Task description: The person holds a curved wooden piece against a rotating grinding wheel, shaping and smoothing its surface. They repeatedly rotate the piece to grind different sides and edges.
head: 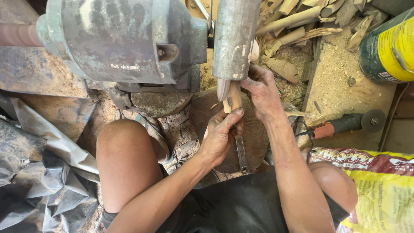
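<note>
**Hands close to the machine, wood piece held at the metal cylinder**

Head view: I see the left hand (222, 136) with its fingers (233, 117) closed around a small pale wood piece (233, 97) and, under the palm, a dark metal tool (241, 153). The right hand (263, 92) has its fingers wrapped on the same piece from the far side. The piece sits just under the end of a grey metal cylinder (235, 39), beside the heavy machine housing (120, 41).

My worry: both hands lie very near the cylinder's end, so a slip of the short piece could bring fingertips against metal. The loose tool could also twist out of the grip.

There is no bench; the work sits low over a round wooden block (254, 138) on a floor covered in sawdust (340, 82), with wood offcuts (297, 21), a small grinder (349, 123), a yellow-green can (388, 47) and dark plastic sheeting (39, 181) around.
</note>
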